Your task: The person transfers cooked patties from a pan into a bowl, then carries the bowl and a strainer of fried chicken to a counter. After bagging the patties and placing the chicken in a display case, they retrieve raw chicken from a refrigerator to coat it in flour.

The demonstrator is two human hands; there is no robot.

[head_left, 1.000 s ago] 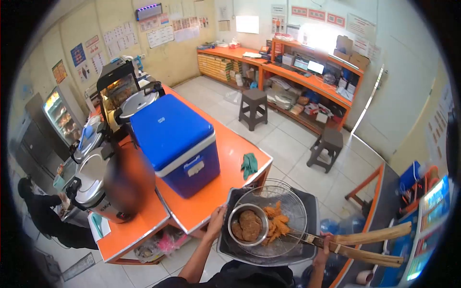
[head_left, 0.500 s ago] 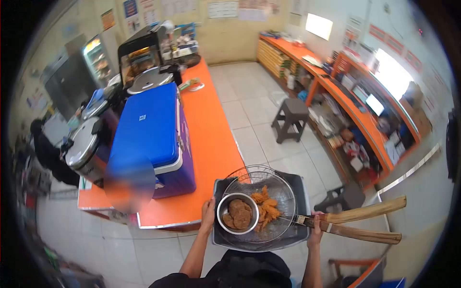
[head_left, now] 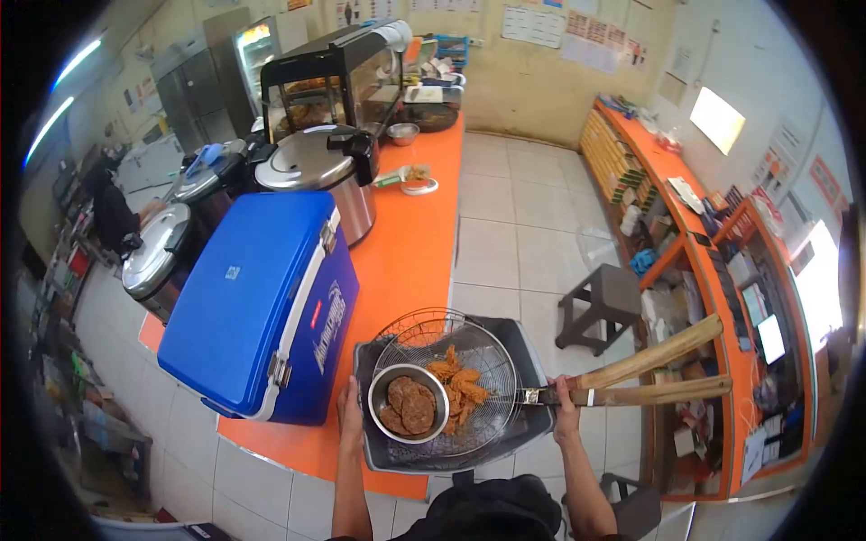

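A dark grey plastic tub (head_left: 532, 424) is carried in front of my body. My left hand (head_left: 349, 417) is closed on its left side, the fingers partly hidden. On the right side, my right hand (head_left: 566, 411) grips the tub's edge by the strainer handles. Inside the tub sit wire strainers (head_left: 502, 361) with two long wooden handles (head_left: 672, 391) sticking out to the right. Pieces of fried chicken (head_left: 460, 383) lie in the mesh. A round metal bowl (head_left: 409, 438) of brown patties (head_left: 410, 404) stands at the left of the tub.
On the left, an orange counter (head_left: 419, 261) carries a blue cooler box (head_left: 253, 298), large steel pots (head_left: 311, 162) and a glass display case (head_left: 347, 77). A grey stool (head_left: 603, 302) stands on the tiled floor. Orange shelving (head_left: 672, 180) lines the right wall. A person (head_left: 113, 212) is far left.
My body has moved forward along the counter with the tub, and the view has turned left. The cooler box and display case look nearer. Both hands keep hold of the tub.
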